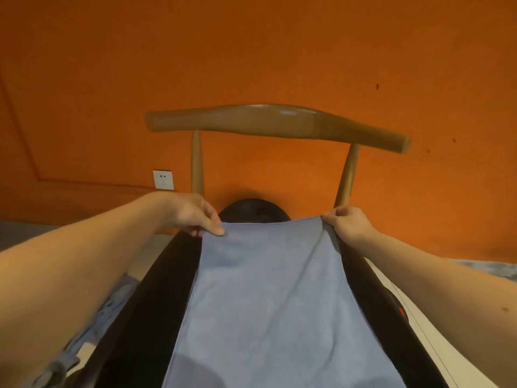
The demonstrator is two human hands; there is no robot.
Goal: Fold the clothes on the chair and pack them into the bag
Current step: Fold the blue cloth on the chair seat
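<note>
A: Starting nearest, where's the blue cloth?
B: Spread flat over a black surface, running away from the person.
A: And the hands?
B: The left hand and the right hand each pinch a far corner. The chair back stands beyond.

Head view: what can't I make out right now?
All head view.
Blue cloth: near end cut off by the frame's bottom edge.
Dark surface beneath it: mostly covered by the cloth; chair seat or bag, cannot tell.
Left hand, right hand: fingers under the pinched corners hidden by the cloth.
</note>
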